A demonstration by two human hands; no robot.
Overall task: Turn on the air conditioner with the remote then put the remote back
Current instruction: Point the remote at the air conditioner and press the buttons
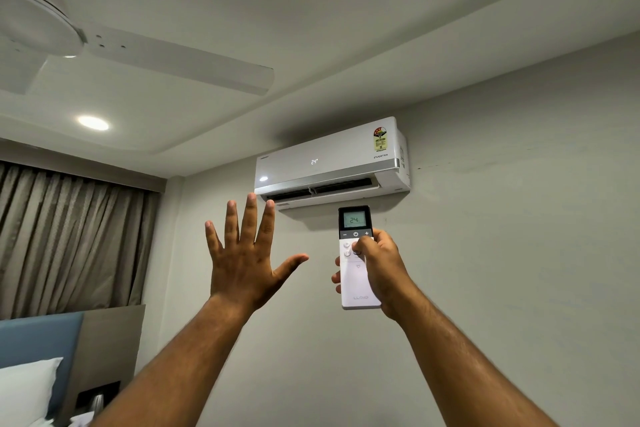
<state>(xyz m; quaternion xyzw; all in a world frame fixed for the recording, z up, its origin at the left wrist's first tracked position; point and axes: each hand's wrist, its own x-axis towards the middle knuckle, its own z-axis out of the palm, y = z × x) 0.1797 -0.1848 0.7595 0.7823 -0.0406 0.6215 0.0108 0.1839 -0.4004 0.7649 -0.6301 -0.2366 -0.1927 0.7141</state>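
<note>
A white air conditioner (332, 163) hangs high on the wall, its front showing 24 and its louver open at the bottom. My right hand (381, 267) holds a white remote (356, 284) upright just below the unit, thumb on the buttons under the power key. The remote's screen reads 24. My left hand (246, 253) is raised beside it to the left, palm toward the unit, fingers spread and holding nothing.
A white ceiling fan (104, 48) sits at upper left, with a lit ceiling light (92, 123) below it. Grey-brown curtains (69, 239) cover the left wall. A blue headboard (38, 340) and white pillow (24, 388) show at lower left.
</note>
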